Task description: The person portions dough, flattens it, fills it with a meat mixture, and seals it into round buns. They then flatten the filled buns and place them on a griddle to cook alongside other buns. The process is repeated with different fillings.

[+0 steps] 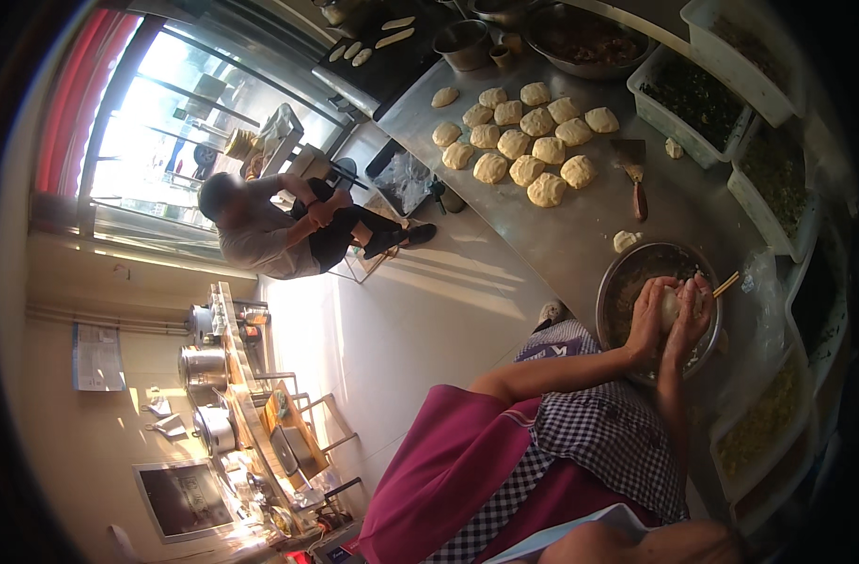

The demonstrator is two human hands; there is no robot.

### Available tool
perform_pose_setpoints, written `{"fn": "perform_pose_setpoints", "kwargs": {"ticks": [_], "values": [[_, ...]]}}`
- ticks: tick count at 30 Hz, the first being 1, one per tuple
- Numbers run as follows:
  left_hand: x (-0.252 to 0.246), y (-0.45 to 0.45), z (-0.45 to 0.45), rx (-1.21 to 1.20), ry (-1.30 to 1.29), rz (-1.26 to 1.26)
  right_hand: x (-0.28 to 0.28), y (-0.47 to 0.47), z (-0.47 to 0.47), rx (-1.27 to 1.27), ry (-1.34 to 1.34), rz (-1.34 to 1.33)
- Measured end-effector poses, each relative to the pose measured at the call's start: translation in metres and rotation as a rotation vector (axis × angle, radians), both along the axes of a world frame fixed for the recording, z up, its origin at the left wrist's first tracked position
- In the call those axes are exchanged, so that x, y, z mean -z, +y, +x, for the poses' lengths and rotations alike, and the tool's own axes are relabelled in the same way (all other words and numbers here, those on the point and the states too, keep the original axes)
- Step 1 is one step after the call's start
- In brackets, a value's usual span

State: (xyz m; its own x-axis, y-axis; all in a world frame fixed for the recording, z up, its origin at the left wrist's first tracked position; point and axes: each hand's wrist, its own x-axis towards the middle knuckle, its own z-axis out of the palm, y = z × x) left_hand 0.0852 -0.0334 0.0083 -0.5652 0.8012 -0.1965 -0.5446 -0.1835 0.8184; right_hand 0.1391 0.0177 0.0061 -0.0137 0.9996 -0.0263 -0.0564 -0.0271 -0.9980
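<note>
Over a round metal bowl point(612, 275), my left hand point(651, 317) and my right hand point(689, 321) cup a pale ball of dough point(672, 309) between them. Which hand bears more of it I cannot tell. A pair of wooden chopsticks point(726, 284) sticks out past the bowl's rim. Filling or dough residue coats the inside of the bowl. Beside the rim lies a small dough scrap point(625, 240). Farther up the steel worktop point(542, 240), a scraper with a wooden handle point(638, 190) lies near several rounded dough pieces point(545, 189).
Plastic tubs of chopped fillings point(690, 106) line the worktop's far side. A large metal basin point(588, 67) and a metal pot point(463, 46) stand near a dark griddle point(394, 63) with dough strips. A seated person point(274, 233) is across the floor, apart from my hands.
</note>
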Motion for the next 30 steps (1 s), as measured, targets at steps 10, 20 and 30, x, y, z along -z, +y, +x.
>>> {"fn": "perform_pose_setpoints", "kwargs": {"ticks": [10, 20, 30], "values": [[-0.009, 0.007, -0.018, 0.077, -0.280, -0.092, -0.022, -0.001, 0.004, -0.235, 0.065, 0.368], [-0.028, 0.010, -0.006, 0.291, -0.685, 0.110, -0.030, 0.002, 0.023, -0.205, 0.301, -0.057], [-0.047, -0.001, -0.005, 0.012, 0.075, 0.012, -0.059, -0.008, 0.000, -0.151, 0.219, 0.142]]}}
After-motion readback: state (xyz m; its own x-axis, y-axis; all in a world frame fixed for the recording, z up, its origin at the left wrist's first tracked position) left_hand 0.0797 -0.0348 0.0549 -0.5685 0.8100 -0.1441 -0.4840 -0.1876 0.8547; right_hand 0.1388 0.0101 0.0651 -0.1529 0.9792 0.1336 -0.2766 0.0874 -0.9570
